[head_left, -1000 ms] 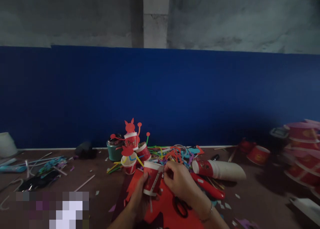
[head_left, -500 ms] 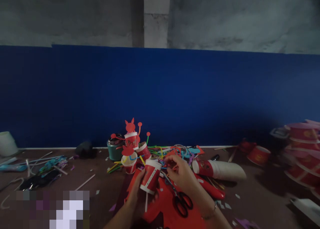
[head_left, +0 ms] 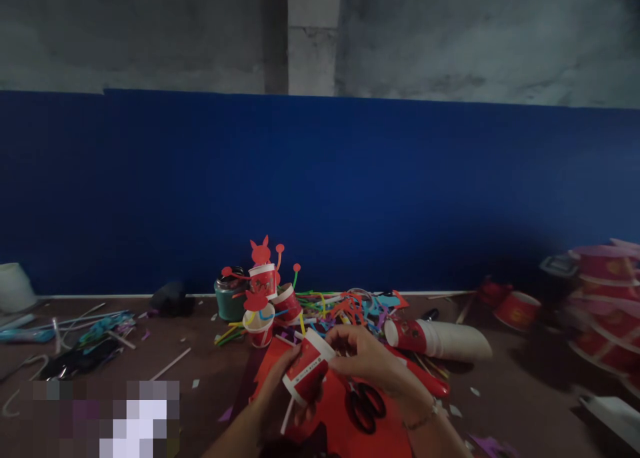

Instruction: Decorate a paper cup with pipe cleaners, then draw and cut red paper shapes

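My left hand (head_left: 280, 386) is wrapped round a red paper cup (head_left: 310, 370) with white bands at both ends and a printed white strip. The cup is tilted, its top leaning right. A thin white stick (head_left: 287, 416) sticks out below it. My right hand (head_left: 363, 358) is at the cup's upper right end, fingers curled and thumb against the edge; what they pinch is hidden. Below my right hand, black-handled scissors (head_left: 366, 406) lie on red paper (head_left: 343, 425). Behind the cup is a heap of coloured strips (head_left: 350, 308).
Decorated paper cups (head_left: 259, 328) with red cutouts stand near a teal jar (head_left: 230, 303). A stack of paper cups (head_left: 440, 340) lies on its side at right, beside a red tool (head_left: 425, 376). Red bowls (head_left: 607, 305) are piled far right. A blue panel (head_left: 320, 191) closes off the back.
The cup has tilted further, with its top swinging right and its stick swinging left. My right hand has come down and closed in against the cup's upper end.
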A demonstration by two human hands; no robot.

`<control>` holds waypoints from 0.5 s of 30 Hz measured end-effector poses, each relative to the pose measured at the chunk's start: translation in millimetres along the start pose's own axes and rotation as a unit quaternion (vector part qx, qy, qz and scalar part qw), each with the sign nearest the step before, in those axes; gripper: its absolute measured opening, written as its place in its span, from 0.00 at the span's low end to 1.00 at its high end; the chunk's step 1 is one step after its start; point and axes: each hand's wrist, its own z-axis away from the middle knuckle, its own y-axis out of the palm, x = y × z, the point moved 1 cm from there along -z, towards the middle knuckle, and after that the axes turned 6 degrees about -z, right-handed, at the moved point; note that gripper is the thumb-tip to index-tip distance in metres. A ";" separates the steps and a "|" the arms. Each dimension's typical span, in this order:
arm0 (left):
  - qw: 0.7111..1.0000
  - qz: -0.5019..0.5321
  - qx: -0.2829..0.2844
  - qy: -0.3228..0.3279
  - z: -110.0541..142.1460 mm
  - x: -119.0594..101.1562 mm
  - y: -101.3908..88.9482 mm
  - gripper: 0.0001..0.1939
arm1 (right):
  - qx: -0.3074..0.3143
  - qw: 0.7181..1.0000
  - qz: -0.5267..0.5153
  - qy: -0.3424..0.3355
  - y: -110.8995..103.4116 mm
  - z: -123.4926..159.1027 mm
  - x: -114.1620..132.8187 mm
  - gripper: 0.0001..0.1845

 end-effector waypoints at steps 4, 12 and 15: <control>1.000 0.017 -0.002 0.003 4.0 -1.5 1.2 0.26 | 0.040 0.999 -0.018 0.014 -3.7 -0.2 -1.6 0.08; 0.999 0.038 -0.028 0.011 4.2 -0.6 4.6 0.24 | 0.054 0.998 -0.016 -0.005 2.0 3.0 7.3 0.14; 0.999 0.027 -0.009 0.020 3.5 -4.4 5.9 0.27 | 0.018 1.000 -0.010 -0.019 2.6 -0.8 1.2 0.14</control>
